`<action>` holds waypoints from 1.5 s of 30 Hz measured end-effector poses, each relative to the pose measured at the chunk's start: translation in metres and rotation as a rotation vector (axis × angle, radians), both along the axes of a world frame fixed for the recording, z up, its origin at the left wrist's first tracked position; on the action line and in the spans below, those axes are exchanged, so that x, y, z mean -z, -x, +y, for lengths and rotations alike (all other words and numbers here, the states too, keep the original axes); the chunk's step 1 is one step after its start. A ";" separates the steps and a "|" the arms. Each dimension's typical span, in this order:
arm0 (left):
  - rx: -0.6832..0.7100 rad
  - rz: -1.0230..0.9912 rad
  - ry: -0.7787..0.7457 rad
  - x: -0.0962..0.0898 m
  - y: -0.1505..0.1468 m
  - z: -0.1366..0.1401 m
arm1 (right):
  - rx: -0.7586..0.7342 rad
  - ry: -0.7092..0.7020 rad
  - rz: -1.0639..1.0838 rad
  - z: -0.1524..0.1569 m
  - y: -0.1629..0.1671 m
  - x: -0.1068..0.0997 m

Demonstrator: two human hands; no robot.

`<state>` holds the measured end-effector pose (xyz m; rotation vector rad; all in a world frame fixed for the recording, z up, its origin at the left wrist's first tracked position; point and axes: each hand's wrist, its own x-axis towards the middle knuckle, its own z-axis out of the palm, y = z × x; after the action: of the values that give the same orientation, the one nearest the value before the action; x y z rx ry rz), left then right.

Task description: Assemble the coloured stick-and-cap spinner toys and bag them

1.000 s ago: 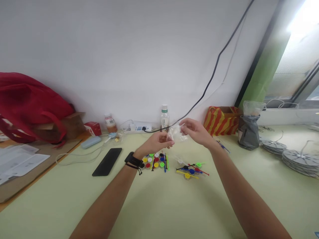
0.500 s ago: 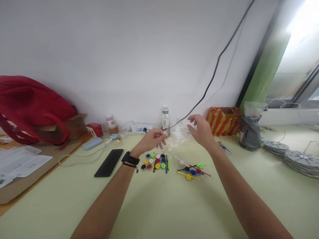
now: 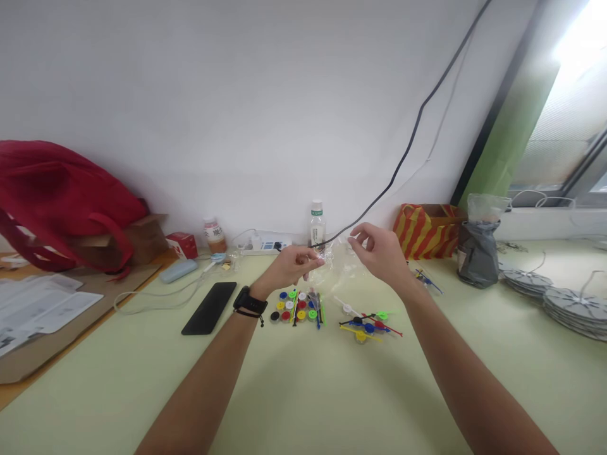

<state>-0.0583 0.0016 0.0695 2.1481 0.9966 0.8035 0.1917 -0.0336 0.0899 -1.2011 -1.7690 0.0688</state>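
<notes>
Crinkled clear plastic film (image 3: 336,260), perhaps a thin bag, spans the space between my two hands above the table. My left hand (image 3: 290,268), with a black watch on the wrist, pinches the film's left side between thumb and fingers. On the other side, my right hand (image 3: 377,253) has thumb and forefinger drawn together at the film's edge. Below the left hand lie rows of small coloured round caps (image 3: 289,306), with thin coloured plastic sticks (image 3: 318,311) among them. Under the right hand is a loose group of round pieces with crossed sticks (image 3: 367,325).
A black phone (image 3: 209,308) lies left of my left forearm. Behind the hands stand a clear bottle (image 3: 317,222) and a power strip (image 3: 270,245). A striped bag (image 3: 420,232), a grey bag (image 3: 478,253) and stacked grey discs (image 3: 576,309) are rightward.
My right hand has moved slightly left and down towards the film, and its thumb and forefinger have closed together. My left hand stays nearly in place.
</notes>
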 end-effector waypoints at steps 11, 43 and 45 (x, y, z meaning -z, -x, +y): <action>0.116 -0.022 -0.085 -0.013 0.000 -0.006 | -0.223 0.165 0.152 0.007 0.007 0.010; 0.274 -0.064 0.050 -0.020 -0.019 -0.027 | -0.989 0.753 -0.163 -0.020 -0.022 -0.012; 0.282 -0.025 0.006 -0.025 -0.018 -0.029 | -1.014 0.778 -0.158 -0.018 -0.024 -0.011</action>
<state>-0.0407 -0.0277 0.0940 2.2032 0.6620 0.6864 0.2162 -0.0518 0.1010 -0.6565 -2.4222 1.3770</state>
